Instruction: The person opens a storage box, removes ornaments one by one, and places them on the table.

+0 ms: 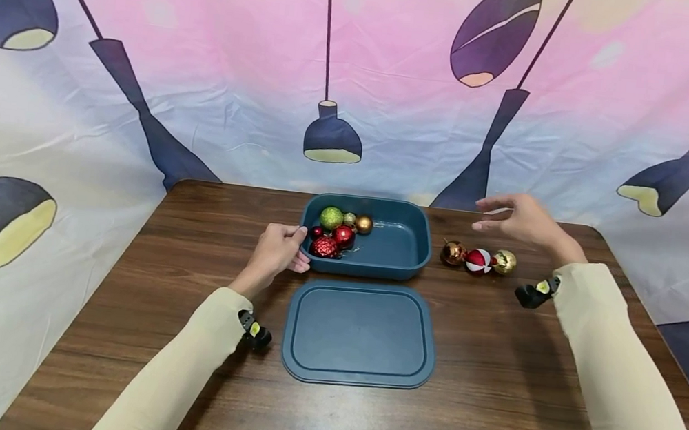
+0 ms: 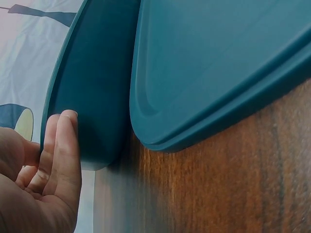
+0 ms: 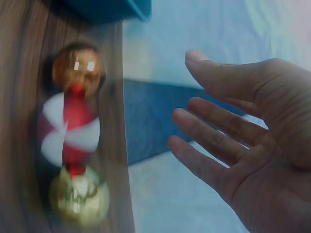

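Note:
A dark teal box (image 1: 393,273) holds several baubles, among them a green one (image 1: 331,218), a red one (image 1: 324,246) and a gold one (image 1: 364,224). My left hand (image 1: 276,251) grips the box's left end; in the left wrist view thumb and fingers (image 2: 67,155) pinch its wall (image 2: 92,97). Right of the box lie a copper bauble (image 1: 453,253), a red and white one (image 1: 478,261) and a light gold one (image 1: 505,261) in a row. My right hand (image 1: 524,222) is raised above and behind them, fingers apart and holding nothing; the right wrist view shows its palm (image 3: 272,179).
The flat teal lid (image 1: 361,336) lies on the wooden table (image 1: 488,409), just in front of the box. A printed cloth (image 1: 256,96) with lamp pictures hangs behind the table's far edge.

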`<state>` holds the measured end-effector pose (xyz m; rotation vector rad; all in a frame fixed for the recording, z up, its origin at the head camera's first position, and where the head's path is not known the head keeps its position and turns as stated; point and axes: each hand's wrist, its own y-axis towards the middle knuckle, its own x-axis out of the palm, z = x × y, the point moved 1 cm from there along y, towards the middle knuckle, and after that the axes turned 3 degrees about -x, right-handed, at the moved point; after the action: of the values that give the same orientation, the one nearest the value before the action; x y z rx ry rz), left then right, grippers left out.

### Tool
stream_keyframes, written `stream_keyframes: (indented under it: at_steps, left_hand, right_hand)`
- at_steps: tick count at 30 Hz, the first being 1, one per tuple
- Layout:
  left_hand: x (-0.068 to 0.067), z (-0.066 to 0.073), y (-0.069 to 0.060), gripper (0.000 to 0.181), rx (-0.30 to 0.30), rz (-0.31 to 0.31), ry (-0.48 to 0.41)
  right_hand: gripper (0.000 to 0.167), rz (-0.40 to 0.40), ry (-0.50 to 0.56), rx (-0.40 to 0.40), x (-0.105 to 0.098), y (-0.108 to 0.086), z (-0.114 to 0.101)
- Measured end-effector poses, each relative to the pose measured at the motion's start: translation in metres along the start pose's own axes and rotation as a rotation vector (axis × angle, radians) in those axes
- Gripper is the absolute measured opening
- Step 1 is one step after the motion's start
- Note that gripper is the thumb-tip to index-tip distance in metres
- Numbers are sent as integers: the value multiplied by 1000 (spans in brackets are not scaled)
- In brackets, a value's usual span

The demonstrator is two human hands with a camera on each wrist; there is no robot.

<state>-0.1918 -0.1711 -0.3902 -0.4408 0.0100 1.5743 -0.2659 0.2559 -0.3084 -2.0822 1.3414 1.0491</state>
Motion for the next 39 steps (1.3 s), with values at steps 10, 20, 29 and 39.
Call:
stream_keyframes:
  at_steps: [10,20,29,39]
  left_hand:
    - [1,1,0,47,2,1,1]
    - [0,0,-1,47,-6,-1,4]
    - [1,1,0,47,2,6,2]
    - [1,1,0,47,-3,8,-4]
  right_hand:
    - [42,-2,50,-94,27,32,-36]
    - [37,-36,139,-123,64,54,-59]
    - [41,-63,158,-147,98,69,-70]
    - [42,-66,180,-64,136,83,-71]
